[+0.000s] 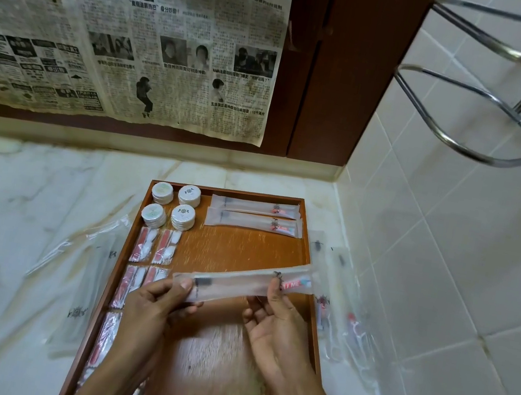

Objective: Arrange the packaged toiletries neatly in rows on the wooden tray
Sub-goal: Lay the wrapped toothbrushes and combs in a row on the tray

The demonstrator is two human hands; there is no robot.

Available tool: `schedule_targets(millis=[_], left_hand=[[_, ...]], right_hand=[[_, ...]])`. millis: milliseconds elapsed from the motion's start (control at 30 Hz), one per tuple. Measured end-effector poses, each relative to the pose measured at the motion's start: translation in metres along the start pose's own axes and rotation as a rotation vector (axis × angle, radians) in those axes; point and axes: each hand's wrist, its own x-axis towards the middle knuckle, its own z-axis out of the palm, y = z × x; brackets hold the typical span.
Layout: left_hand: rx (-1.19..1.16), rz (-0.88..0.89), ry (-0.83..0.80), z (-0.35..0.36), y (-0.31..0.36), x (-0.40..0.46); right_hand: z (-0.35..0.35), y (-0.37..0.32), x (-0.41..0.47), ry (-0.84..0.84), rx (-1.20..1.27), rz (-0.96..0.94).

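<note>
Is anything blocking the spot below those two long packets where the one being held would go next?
Nothing visible does. Both hands, left and right, hold the toothbrush packet over bare wood of the wooden tray, just below the two placed toothbrush packets. The cotton-swab packets lie along the tray's left side, clear of that spot.

Newspaper [125, 27] on brown panel, chrome wire rack [499, 100], possibly marble counter [27, 191]
</note>
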Motion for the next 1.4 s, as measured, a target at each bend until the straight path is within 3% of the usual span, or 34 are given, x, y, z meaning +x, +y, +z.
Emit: schedule_targets(millis=[467, 633, 833, 1000, 1400], left_hand=[[-0.007, -0.14, -0.169, -0.007, 0.002, -0.001], [0.004, -0.087, -0.16, -0.001, 0.005, 0.001], [0.085, -0.022, -0.155, -0.009, 0.012, 0.007], [0.07, -0.005, -0.147, -0.008, 0.012, 0.008], [0.128, 0.016, -0.147, -0.016, 0.02, 0.009]], right_hand=[[-0.005, -0.018, 0.013, -0.048, -0.286, -0.155], [-0.001, -0.015, 0.011, -0.08, -0.291, -0.137], [-0.004, -0.035, 0.016, 0.002, -0.328, -0.172], [-0.01, -0.045, 0.017, -0.066, -0.392, -0.176], [-0.02, -0.067, 0.02, -0.088, -1.039, -0.357]])
